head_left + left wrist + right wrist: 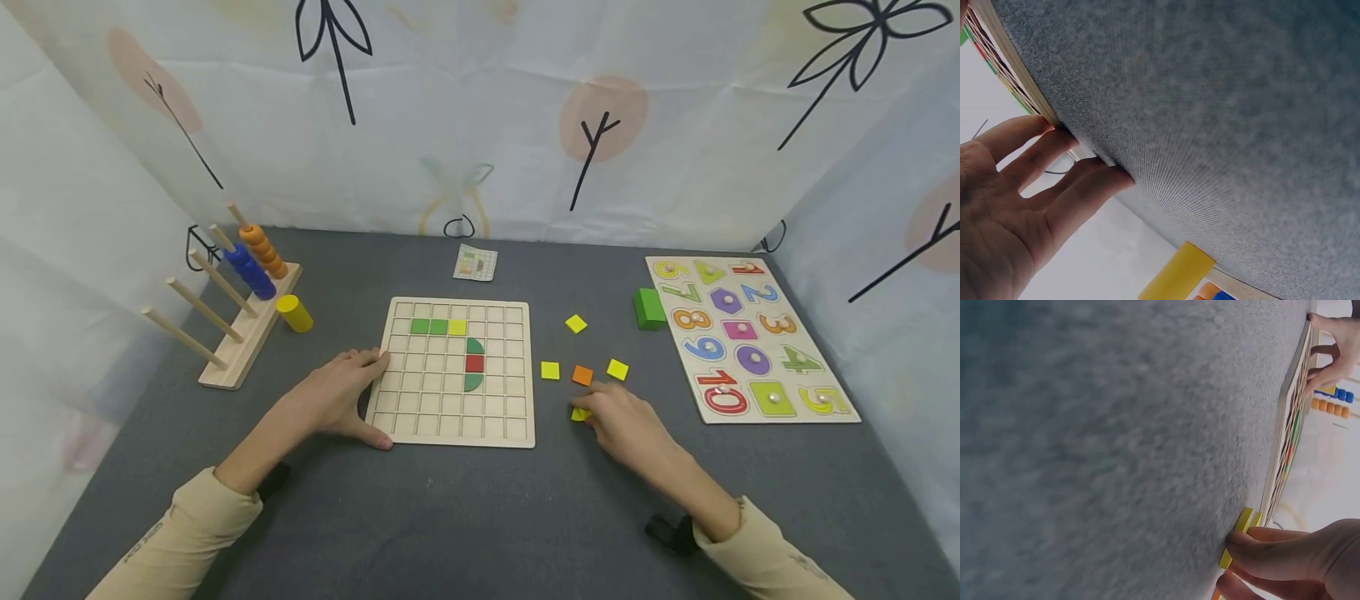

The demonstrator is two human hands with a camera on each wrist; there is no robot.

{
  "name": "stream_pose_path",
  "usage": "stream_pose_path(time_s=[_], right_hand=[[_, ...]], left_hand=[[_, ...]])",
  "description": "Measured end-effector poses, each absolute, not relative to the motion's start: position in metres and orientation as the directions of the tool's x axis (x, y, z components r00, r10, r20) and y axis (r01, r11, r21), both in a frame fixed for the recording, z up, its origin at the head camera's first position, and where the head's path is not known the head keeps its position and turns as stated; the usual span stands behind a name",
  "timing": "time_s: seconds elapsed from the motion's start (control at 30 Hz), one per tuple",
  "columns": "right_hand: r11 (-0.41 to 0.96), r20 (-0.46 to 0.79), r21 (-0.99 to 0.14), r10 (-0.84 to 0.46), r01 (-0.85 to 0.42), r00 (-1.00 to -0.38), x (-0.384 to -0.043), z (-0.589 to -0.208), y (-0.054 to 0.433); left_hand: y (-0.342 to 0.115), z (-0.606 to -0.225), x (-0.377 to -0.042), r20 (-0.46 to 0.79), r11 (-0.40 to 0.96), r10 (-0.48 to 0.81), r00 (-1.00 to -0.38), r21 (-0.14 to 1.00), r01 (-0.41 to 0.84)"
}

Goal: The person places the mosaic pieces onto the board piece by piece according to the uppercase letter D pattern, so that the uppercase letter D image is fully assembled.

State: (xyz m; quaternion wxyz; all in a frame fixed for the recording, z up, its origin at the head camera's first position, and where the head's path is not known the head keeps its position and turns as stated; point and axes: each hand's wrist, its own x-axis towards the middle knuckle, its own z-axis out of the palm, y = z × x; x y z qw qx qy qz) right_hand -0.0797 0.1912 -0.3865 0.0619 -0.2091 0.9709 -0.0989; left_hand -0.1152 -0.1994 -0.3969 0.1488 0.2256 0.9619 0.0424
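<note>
A wooden grid board [447, 427] lies flat on the grey table. It carries a row of two green square tiles [429, 327] and a yellow one, plus a column with a red square between two green rounded pieces. My left hand [337, 396] rests against the board's left edge, thumb by the near corner, fingers spread and nearly straight. To the right of the board, my right hand [628, 423] pinches a yellow square tile [580, 414] at the table surface; the thumb lies on it in the right wrist view. Close by are an orange tile [582, 376] and three loose yellow tiles [551, 370].
A small pattern card [476, 263] lies behind the board. At left stands a peg rack [251, 329] with orange and blue beads, beside a yellow cylinder [295, 313]. On the right are a green block [648, 309] and a number puzzle board [750, 350]. Cloth walls surround the table.
</note>
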Motion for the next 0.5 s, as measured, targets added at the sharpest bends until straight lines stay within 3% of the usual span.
stream_pose_path(time_s=[0.27, 0.5], right_hand=[[0.851, 0.025, -0.193, -0.494, -0.489, -0.869, -0.087, -0.391, 0.173], [0.878, 0.009, -0.245, -0.423, -0.412, -0.906, -0.089, -0.388, 0.166]], left_hand=[[-0.2, -0.397, -0.115, -0.274, 0.898, 0.441, -0.855, 0.148, 0.415], [-0.199, -0.398, -0.115, -0.266, 0.896, 0.444, -0.856, 0.144, 0.421]])
